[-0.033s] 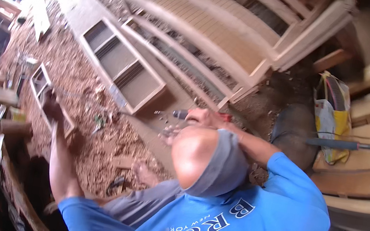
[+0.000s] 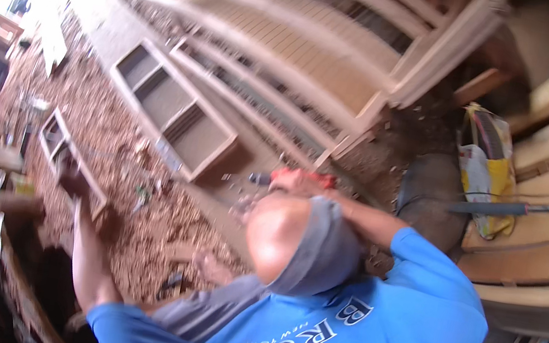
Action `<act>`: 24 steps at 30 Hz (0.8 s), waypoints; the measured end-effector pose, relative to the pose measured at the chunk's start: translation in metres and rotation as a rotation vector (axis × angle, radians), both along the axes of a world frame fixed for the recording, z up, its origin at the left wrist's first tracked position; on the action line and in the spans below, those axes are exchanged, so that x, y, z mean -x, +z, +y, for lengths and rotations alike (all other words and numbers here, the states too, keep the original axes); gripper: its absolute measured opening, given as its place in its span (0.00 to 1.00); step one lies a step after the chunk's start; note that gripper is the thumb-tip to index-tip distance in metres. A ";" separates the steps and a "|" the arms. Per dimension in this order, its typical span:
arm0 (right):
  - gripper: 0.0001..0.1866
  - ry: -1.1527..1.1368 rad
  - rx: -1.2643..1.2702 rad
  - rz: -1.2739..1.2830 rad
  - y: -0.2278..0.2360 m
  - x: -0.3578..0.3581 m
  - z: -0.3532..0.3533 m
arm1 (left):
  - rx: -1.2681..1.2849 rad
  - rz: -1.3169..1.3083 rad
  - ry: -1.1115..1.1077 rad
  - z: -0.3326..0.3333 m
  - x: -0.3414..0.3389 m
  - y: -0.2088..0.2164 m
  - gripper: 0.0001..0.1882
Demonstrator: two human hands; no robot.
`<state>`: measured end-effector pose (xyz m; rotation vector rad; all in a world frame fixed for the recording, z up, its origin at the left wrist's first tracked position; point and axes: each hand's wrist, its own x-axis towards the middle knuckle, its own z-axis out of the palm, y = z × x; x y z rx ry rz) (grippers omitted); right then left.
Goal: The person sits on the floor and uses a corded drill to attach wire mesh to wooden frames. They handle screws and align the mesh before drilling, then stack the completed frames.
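While a co-worker in blue bends over a red tool | own hands unseen, grasp cannot be told

Louvered door frames bare pale wood, matt. Floor rough, covered with wood shavings. Shirt blue cloth. Sack glossy plastic. Rod grey metal.
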<state>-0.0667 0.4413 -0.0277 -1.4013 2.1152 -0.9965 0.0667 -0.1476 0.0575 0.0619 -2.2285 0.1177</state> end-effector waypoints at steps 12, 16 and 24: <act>0.24 -0.584 -1.052 0.150 0.088 0.129 0.259 | -0.971 0.114 0.972 -0.069 -0.135 -0.080 0.08; 0.18 -1.027 -0.260 0.289 0.167 0.207 0.299 | -1.150 0.232 0.977 -0.077 -0.143 -0.072 0.07; 0.20 -0.955 -0.298 0.746 0.145 0.384 0.284 | -1.248 0.367 0.883 -0.092 -0.206 -0.021 0.09</act>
